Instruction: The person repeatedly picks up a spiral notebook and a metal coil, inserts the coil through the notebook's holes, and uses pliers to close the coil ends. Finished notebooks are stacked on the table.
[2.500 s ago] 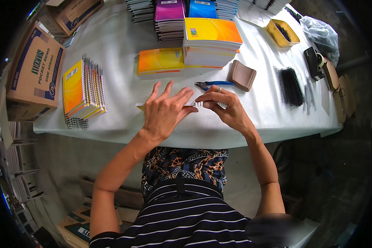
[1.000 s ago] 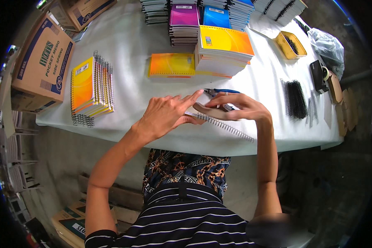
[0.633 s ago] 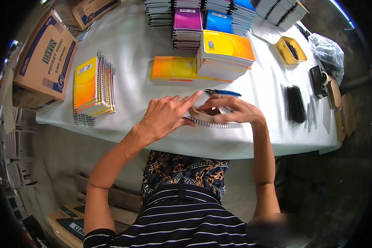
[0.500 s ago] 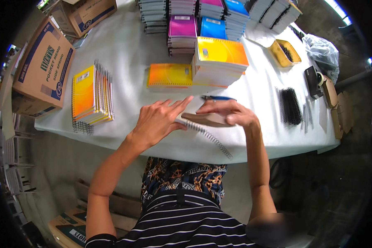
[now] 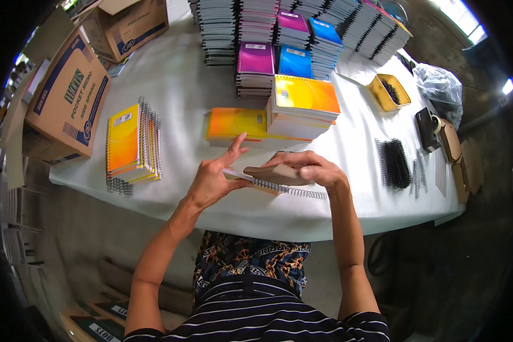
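Note:
A small notebook (image 5: 279, 174) with a grey-brown back cover is held above the near part of the table. My left hand (image 5: 211, 178) pinches its left end, thumb below and index finger raised away. My right hand (image 5: 313, 168) is closed on its right end, fingers over the cover. A dark spiral wire (image 5: 305, 192) runs along the near edge, partly through the holes, its loose end sticking out to the right. Just beyond lie unbound yellow-orange notebooks, one low pile (image 5: 233, 122) and a taller stack (image 5: 306, 94). The pliers behind my right hand are mostly hidden.
Spiral-bound yellow notebooks (image 5: 123, 142) stand at left beside a cardboard box (image 5: 68, 94). Purple notebooks (image 5: 255, 58) and blue ones (image 5: 295, 61) are stacked at the back. To the right lie black spiral wires (image 5: 394, 164), a yellow tub (image 5: 402, 101) and a tape dispenser (image 5: 426, 130).
The wire's loose end has swung up from slanting toward me to nearly level, and more of it lies along the notebook edge. The whole view has shifted slightly, with the table sitting lower.

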